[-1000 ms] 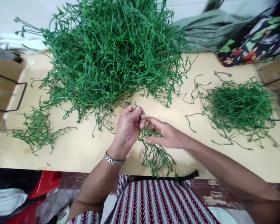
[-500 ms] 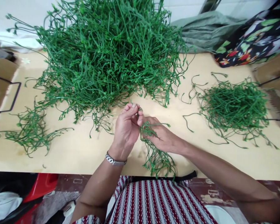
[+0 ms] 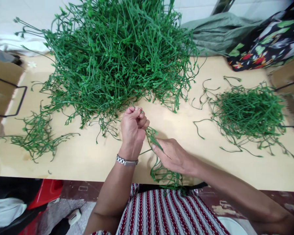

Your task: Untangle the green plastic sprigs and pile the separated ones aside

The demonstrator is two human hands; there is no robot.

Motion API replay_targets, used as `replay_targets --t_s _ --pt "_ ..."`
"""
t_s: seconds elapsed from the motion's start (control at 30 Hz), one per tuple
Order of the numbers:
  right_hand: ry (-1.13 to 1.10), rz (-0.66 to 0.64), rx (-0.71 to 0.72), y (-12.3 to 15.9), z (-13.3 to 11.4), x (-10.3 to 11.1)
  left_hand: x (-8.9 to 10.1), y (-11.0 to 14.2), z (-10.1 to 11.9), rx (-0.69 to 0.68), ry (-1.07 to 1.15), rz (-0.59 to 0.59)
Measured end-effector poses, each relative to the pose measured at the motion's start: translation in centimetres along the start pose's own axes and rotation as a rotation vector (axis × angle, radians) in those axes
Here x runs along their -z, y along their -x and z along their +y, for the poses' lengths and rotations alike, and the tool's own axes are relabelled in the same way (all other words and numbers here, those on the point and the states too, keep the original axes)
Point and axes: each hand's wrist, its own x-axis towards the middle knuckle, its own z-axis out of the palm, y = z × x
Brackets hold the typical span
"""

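My left hand, with a metal watch on its wrist, is closed in a fist round the top of a small bunch of green plastic stems. My right hand lies lower and to the right, its fingers pinched on strands of the same bunch, which hangs over the table's front edge. A big heap of tangled green stems fills the back of the pale wooden table, just beyond my left hand.
A smaller pile of green stems lies at the right and a thin scatter of stems at the left. Cardboard boxes stand at both table ends. Grey cloth and flowered fabric lie at the back right. A red object sits below the table.
My left hand has risen slightly and closed into a fist. My right hand has slid down and toward me along the strands, pulling the bunch lower over the table edge.
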Motion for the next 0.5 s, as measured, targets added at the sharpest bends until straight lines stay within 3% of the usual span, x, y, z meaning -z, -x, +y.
replay_targets --t_s 0.17,0.37,0.5 --pt "0.134 0.103 0.076 1.0 0.0 0.0 -0.5 -0.5 -0.5 -0.005 0.005 0.023" --pt "-0.011 0.267 0.216 2.9 -0.1 0.6 -0.4 -2.3 0.8 -0.181 -0.002 0.091" --pt "-0.203 0.310 0.084 2.7 0.8 1.8 -0.2 -2.4 0.5 -0.159 -0.097 0.022"
